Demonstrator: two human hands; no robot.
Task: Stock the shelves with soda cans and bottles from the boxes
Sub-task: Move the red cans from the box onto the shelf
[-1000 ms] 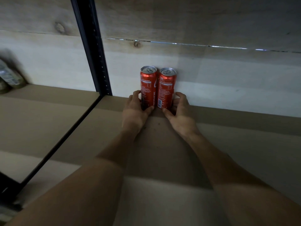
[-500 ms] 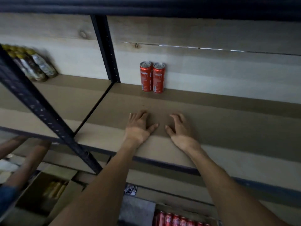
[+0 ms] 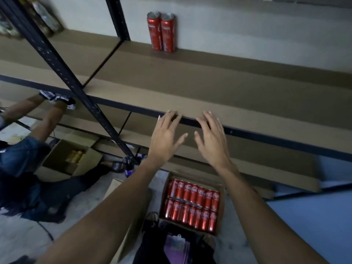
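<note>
Shelf (image 3: 247, 96): left hand (image 3: 165, 134), right hand (image 3: 211, 138) outspread

The scene was dim, with a cool, muted cast. A darker band of shadow ran along the rear of the shelf (image 3: 209, 79). Motion blur smeared the two upright cans (image 3: 162, 31), the black post (image 3: 57, 60) and the frame's left edge. Wide-angle distortion bowed straight lines near the borders. The boxed cans (image 3: 192, 204) showed small highlights. The left hand (image 3: 165, 134) and right hand (image 3: 211, 138) were fairly sharp.
</note>
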